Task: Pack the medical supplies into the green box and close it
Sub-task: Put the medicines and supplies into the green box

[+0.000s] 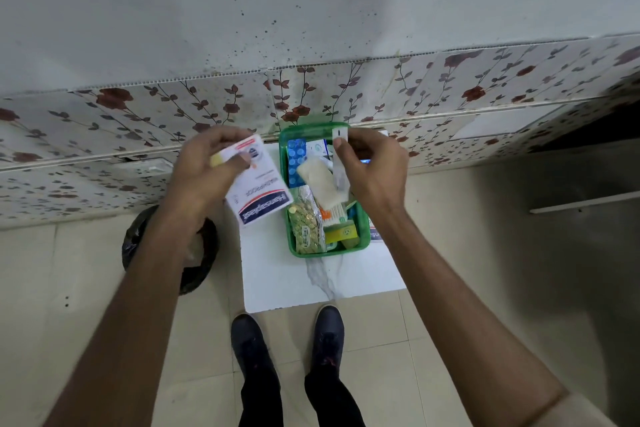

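The green box (pixel 363 234) stands open on a small white table (pixel 346 274), holding a blue blister pack (pixel 297 163), a gauze pad (pixel 320 180), a bag of yellow tablets (pixel 306 230) and several small cartons. My left hand (pixel 204 166) grips a white Hansaplast plaster box (pixel 258 196) just left of the green box. Above the green box's far end, my right hand (pixel 374 166) pinches a thin white strip (pixel 340 158) that hangs down over the contents.
A wall panel with a flower pattern (pixel 311 94) runs right behind the table. A black-lined bin (pixel 204 253) stands on the tiled floor to the left. My two dark shoes (pixel 287 343) are at the table's near edge. Another carton (pixel 375 234) peeks out right of the box.
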